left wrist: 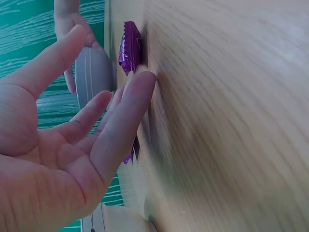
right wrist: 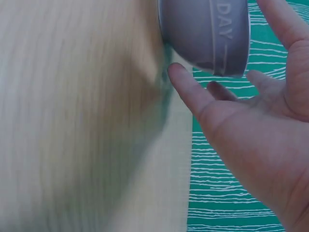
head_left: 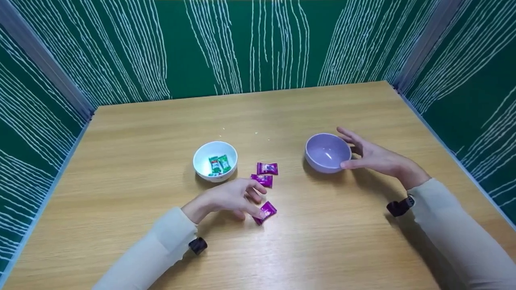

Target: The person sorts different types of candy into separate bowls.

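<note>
My left hand (head_left: pixel 229 197) hovers low over the table with its fingers loosely spread. Its fingertips overlap the nearest purple-wrapped candy (head_left: pixel 269 209) in the head view, while the left wrist view shows thumb and fingers apart with nothing between them. Two more purple-wrapped candies, an upper candy (head_left: pixel 267 168) and a middle candy (head_left: pixel 264 181), lie just beyond that hand. At the right, a lilac bowl (head_left: pixel 328 151) stands upright. Around its right side spread the fingers of my right hand (head_left: pixel 375 157), thumb tip at the near wall. Raised lettering marks the bowl's outside (right wrist: pixel 224 29).
A white bowl (head_left: pixel 215 149) left of the purple candies holds several green-wrapped candies (head_left: pixel 219 164). Small white specks (head_left: pixel 256 133) dot the wooden table (head_left: pixel 133 161) behind the candies. Green panels with white lines (head_left: pixel 278 44) border the table's back and sides.
</note>
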`<state>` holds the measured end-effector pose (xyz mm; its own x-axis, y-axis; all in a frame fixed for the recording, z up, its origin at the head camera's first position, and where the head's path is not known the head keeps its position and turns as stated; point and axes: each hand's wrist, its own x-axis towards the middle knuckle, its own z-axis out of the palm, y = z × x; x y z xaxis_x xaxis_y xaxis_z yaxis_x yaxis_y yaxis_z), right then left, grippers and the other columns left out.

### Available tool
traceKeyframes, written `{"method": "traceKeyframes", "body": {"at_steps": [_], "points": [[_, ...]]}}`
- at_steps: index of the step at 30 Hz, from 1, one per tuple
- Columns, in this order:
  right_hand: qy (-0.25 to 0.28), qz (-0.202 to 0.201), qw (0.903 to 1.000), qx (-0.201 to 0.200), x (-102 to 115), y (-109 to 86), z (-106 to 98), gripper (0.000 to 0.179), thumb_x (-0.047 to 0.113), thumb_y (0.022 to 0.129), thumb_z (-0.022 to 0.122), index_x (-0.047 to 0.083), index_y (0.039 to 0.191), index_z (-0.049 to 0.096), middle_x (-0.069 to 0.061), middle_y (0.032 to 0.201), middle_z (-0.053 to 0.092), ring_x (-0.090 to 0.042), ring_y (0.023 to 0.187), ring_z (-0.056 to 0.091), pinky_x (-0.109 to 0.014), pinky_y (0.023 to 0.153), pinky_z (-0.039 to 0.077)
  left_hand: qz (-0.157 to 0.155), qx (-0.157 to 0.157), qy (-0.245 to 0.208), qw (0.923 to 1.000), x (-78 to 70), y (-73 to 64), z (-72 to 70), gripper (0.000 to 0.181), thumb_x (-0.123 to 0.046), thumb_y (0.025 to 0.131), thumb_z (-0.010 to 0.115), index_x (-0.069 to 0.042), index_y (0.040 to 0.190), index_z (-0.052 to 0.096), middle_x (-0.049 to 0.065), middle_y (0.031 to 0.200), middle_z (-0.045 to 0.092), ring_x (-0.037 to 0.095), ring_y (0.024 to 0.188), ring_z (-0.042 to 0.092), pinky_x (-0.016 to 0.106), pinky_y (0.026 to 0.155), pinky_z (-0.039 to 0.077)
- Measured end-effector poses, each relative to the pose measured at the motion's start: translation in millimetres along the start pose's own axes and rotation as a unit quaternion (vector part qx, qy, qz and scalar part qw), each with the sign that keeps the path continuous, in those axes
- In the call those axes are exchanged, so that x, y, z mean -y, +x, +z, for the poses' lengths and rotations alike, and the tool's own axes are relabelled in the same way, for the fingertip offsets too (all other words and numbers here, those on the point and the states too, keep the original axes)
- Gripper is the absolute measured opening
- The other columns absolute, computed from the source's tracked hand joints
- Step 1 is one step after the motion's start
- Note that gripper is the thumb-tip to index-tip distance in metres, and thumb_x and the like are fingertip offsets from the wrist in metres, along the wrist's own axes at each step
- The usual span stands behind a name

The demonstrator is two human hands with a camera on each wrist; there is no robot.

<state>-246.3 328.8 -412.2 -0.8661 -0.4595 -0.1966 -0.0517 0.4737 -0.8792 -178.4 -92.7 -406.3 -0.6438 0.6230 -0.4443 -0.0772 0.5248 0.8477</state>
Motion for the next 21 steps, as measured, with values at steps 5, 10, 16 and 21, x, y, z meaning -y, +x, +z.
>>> {"method": "traceKeyframes", "body": {"at_steps": [5,10,16,21], "points": [[-0.001,-0.005,0.9999,0.013,-5,3.4,-1,0.096,0.021,0.093,0.074,0.03,0.163,0.01,-0.008,0.168,0.01,-0.041,0.152,0.008,-0.068,0.119,0.008,-0.007,0.002,0.025,0.9997,-3.0,3.4,2.1,0.062,-0.021,0.082,0.088,-0.011,0.135,0.057,0.005,0.118,0.063,0.02,0.104,0.063,0.038,0.074,0.063],[-0.009,0.0,0.9998,0.02,-6,8.8,0,0.095,0.023,0.092,0.076,0.03,0.163,0.014,-0.004,0.168,0.01,-0.033,0.152,0.008,-0.066,0.121,0.005,-0.008,-0.001,0.044,0.999,-4.3,5.8,3.7,0.06,-0.02,0.081,0.089,-0.012,0.132,0.059,0.005,0.114,0.064,0.019,0.095,0.065,0.037,0.07,0.063],[0.024,0.006,0.9994,0.025,-8,10.9,-1,0.096,0.018,0.092,0.076,0.027,0.163,0.013,-0.007,0.166,0.012,-0.033,0.149,0.011,-0.066,0.12,0.005,-0.01,-0.003,0.053,0.9986,-5.2,10.4,7.9,0.056,-0.013,0.079,0.089,-0.011,0.128,0.061,0.007,0.107,0.063,0.018,0.081,0.067,0.035,0.065,0.063],[0.082,0.02,0.9955,0.043,-11,12.1,-2,0.095,0.012,0.093,0.073,0.026,0.163,0.01,-0.009,0.164,0.012,-0.035,0.148,0.012,-0.06,0.122,0.012,-0.009,-0.004,0.057,0.9983,-5.3,12.5,10.9,0.053,-0.006,0.077,0.089,-0.01,0.124,0.063,0.007,0.102,0.062,0.017,0.078,0.066,0.033,0.062,0.062]]}}
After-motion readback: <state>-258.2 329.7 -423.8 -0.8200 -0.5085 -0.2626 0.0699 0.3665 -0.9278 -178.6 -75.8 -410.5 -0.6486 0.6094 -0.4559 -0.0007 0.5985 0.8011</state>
